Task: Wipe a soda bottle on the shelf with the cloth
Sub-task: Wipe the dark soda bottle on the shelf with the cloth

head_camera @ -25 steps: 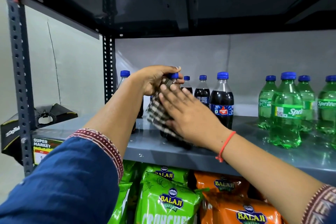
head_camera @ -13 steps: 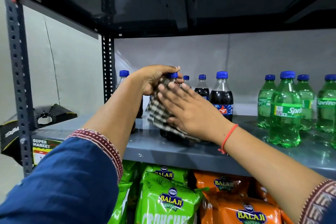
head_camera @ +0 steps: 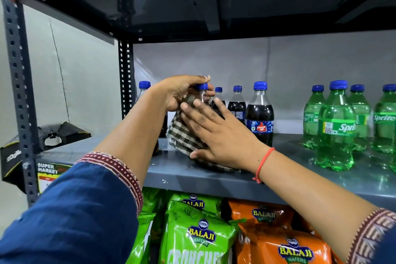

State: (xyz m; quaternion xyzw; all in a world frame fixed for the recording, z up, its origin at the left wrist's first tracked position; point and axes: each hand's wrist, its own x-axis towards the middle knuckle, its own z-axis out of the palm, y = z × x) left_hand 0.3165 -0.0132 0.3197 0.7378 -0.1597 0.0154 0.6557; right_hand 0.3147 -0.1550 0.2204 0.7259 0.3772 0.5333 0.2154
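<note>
A dark cola bottle with a blue cap (head_camera: pixel 202 86) stands near the front of the grey metal shelf (head_camera: pixel 192 178), mostly hidden. My left hand (head_camera: pixel 181 92) grips its neck just under the cap. A checked brown-and-white cloth (head_camera: pixel 182 135) is wrapped over the bottle's body. My right hand (head_camera: pixel 218 133) lies flat on the cloth, fingers spread, pressing it against the bottle's side.
More cola bottles (head_camera: pixel 259 113) stand behind and to the right, one (head_camera: pixel 144 88) to the left. Green Sprite bottles (head_camera: pixel 336 126) fill the right of the shelf. Snack bags (head_camera: pixel 199 236) sit below. A dark upper shelf (head_camera: pixel 214 6) hangs overhead; a perforated post (head_camera: pixel 18 92) stands left.
My right hand has slid the cloth slightly along the bottle's side; my left hand keeps the same hold on the neck.
</note>
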